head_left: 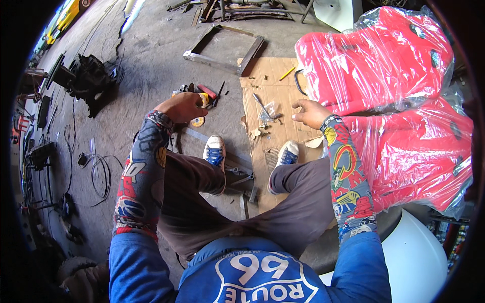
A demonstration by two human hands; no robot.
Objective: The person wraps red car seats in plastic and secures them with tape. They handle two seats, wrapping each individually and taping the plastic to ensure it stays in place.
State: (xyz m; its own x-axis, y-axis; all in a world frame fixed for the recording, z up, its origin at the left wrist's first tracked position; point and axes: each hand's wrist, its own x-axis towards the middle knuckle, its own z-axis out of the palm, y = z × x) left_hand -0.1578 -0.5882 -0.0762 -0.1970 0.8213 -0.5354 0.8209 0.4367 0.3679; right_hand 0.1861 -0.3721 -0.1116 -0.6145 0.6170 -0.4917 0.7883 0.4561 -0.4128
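Observation:
My left hand [183, 107] is held in the air over the concrete floor, its fingers loosely bent and a gap between fingertips and thumb. Just beyond it lies a yellow power tool [204, 99], partly hidden by the hand, with a yellow-rimmed disc [197, 121] close by. Over the cardboard sheet [278, 65] hovers my right hand [310, 114], fingers apart and nothing visible in them. Nearest to it on the cardboard are a small clear plastic bag [271, 109], a slim metal tool [260, 103] and several small bolts [267, 127].
Two red seats [374, 63] in clear plastic stand at the right. A rectangular metal frame [251, 56] lies ahead, near a yellow pencil [287, 73]. Dark machinery [88, 80] and a looped cable [107, 177] are on the left floor. A white curved panel [417, 255] sits lower right.

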